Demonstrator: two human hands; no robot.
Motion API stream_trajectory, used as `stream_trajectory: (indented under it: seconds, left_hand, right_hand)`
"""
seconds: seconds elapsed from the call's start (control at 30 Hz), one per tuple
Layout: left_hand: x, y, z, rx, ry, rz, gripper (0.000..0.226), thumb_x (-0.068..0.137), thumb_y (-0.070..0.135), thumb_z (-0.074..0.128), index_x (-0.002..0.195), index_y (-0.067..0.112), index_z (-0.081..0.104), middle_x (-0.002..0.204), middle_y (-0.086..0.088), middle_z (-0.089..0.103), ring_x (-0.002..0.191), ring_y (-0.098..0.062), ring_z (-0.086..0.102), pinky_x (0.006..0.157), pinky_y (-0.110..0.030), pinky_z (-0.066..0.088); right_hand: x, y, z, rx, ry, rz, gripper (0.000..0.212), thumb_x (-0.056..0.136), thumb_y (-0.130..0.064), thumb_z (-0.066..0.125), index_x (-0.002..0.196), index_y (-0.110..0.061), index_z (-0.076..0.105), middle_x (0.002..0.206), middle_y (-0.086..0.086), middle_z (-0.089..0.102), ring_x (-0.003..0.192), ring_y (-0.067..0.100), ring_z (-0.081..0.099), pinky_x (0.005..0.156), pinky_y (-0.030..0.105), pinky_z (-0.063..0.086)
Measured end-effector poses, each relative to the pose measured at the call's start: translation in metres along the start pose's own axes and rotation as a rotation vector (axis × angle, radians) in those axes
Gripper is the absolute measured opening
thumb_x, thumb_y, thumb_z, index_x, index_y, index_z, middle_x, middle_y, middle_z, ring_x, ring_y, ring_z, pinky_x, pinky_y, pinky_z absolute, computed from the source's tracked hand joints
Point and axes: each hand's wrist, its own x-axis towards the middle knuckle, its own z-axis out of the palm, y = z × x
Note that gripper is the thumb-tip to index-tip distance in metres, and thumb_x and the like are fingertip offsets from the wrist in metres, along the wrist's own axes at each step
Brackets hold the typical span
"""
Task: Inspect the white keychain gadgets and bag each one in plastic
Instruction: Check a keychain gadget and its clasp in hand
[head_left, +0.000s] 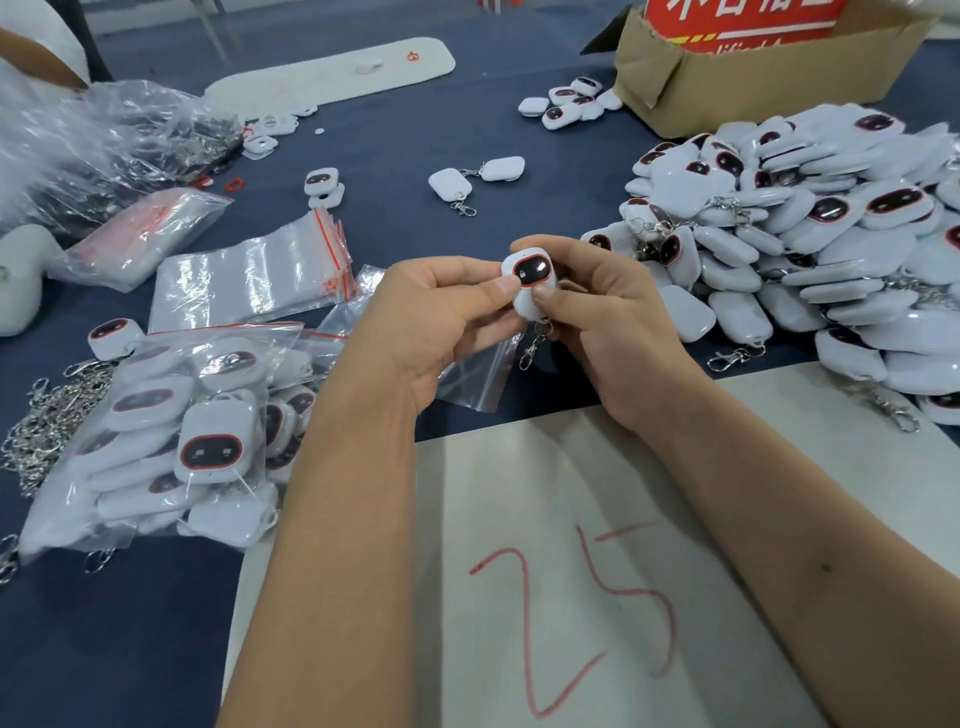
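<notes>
Both hands hold one white keychain gadget (531, 280) with a dark red-rimmed screen, up over the table's middle. My left hand (441, 317) pinches its left side with the thumb on the front. My right hand (608, 317) grips its right side, thumb on the lower front. Its metal clasp (532, 348) dangles below. A small clear plastic bag (475, 384) hangs under my left hand. A big heap of unbagged gadgets (810, 244) lies at the right. Bagged gadgets (208, 441) pile up at the left. A stack of flat zip bags (254, 275) lies behind them.
A white sheet marked 25 (571, 597) lies under my forearms. A cardboard box (753, 67) stands at the back right. Loose metal chains (47, 415) lie at the far left. Crumpled plastic (104, 145) and another person's arm are at the back left. Stray gadgets (478, 179) dot the blue tabletop.
</notes>
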Motion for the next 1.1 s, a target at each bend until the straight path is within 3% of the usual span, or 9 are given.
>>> stream_trajectory:
  seconds: [0.23,0.33,0.43,0.53,0.6,0.7,0.83,1.0,1.1]
  left_hand:
    - [0.027,0.015,0.049,0.080,0.098,0.109,0.007,0.094,0.010,0.074,0.095,0.006,0.079,0.078,-0.009,0.078,0.064,-0.015,0.073,0.060,-0.022,0.058]
    - [0.066,0.031,0.082,0.181,0.168,0.205,0.013,0.091,0.008,0.076,0.078,0.007,0.078,0.071,-0.013,0.074,0.062,-0.020,0.070,0.068,-0.041,0.066]
    - [0.111,0.054,0.118,0.207,0.156,0.230,0.014,0.087,0.004,0.073,0.073,0.003,0.075,0.077,-0.023,0.071,0.069,-0.026,0.064,0.080,-0.047,0.063]
    - [0.145,0.075,0.152,0.255,0.052,0.204,0.005,0.094,0.004,0.063,0.092,0.005,0.067,0.105,-0.025,0.074,0.083,-0.026,0.064,0.080,-0.041,0.058]
    - [0.159,0.082,0.166,0.206,-0.042,0.162,0.010,0.097,0.004,0.059,0.104,0.007,0.066,0.100,-0.016,0.073,0.082,-0.025,0.064,0.071,-0.034,0.057]
    - [0.170,0.084,0.166,0.371,-0.138,0.127,0.016,0.101,0.022,0.062,0.113,0.013,0.067,0.093,-0.004,0.067,0.080,-0.019,0.062,0.073,-0.030,0.057]
    - [0.182,0.068,0.132,0.607,-0.004,0.050,0.017,0.101,0.028,0.060,0.102,0.011,0.057,0.089,-0.011,0.061,0.072,-0.024,0.055,0.071,-0.034,0.055]
    - [0.162,0.037,0.092,0.882,-0.128,-0.091,0.015,0.094,0.025,0.071,0.098,0.013,0.063,0.091,-0.009,0.063,0.077,-0.021,0.055,0.067,-0.028,0.053]
    - [0.141,0.033,0.083,0.908,-0.261,-0.060,0.018,0.088,0.030,0.076,0.094,0.017,0.065,0.084,-0.009,0.057,0.078,-0.021,0.048,0.074,-0.034,0.044]
  right_hand:
    - [0.017,-0.029,-0.008,0.110,0.251,0.001,0.027,0.101,0.002,0.059,0.125,-0.008,0.066,0.102,0.013,0.068,0.092,0.029,0.066,0.081,0.041,0.058]
    - [0.048,-0.048,-0.027,0.029,0.425,-0.007,0.024,0.100,-0.004,0.064,0.124,-0.005,0.063,0.105,0.018,0.070,0.085,0.029,0.069,0.072,0.039,0.060]
    - [0.087,-0.070,-0.058,0.055,0.548,-0.042,0.017,0.096,-0.005,0.070,0.109,0.001,0.061,0.096,0.020,0.067,0.069,0.024,0.068,0.067,0.038,0.063]
    - [0.130,-0.094,-0.094,0.043,0.639,-0.002,0.009,0.096,-0.004,0.070,0.092,-0.004,0.061,0.082,0.011,0.065,0.054,0.012,0.063,0.053,0.023,0.054]
    - [0.153,-0.106,-0.115,0.136,0.652,0.064,0.008,0.096,0.000,0.068,0.103,0.000,0.065,0.088,0.011,0.071,0.066,0.015,0.072,0.063,0.023,0.059]
    - [0.168,-0.114,-0.135,0.223,0.551,0.079,0.032,0.101,0.006,0.056,0.133,0.010,0.057,0.102,0.010,0.064,0.096,0.017,0.069,0.086,0.023,0.060]
    - [0.173,-0.116,-0.141,0.500,0.519,0.044,0.017,0.099,0.016,0.047,0.114,0.010,0.053,0.121,0.025,0.058,0.121,0.033,0.060,0.113,0.043,0.048]
    - [0.164,-0.107,-0.131,0.525,0.453,0.065,0.016,0.099,0.012,0.049,0.109,0.001,0.055,0.137,0.024,0.055,0.146,0.028,0.043,0.120,0.043,0.038]
    - [0.144,-0.101,-0.114,0.578,0.461,0.026,0.021,0.098,0.013,0.053,0.116,0.003,0.055,0.128,0.025,0.060,0.134,0.033,0.056,0.114,0.043,0.048]
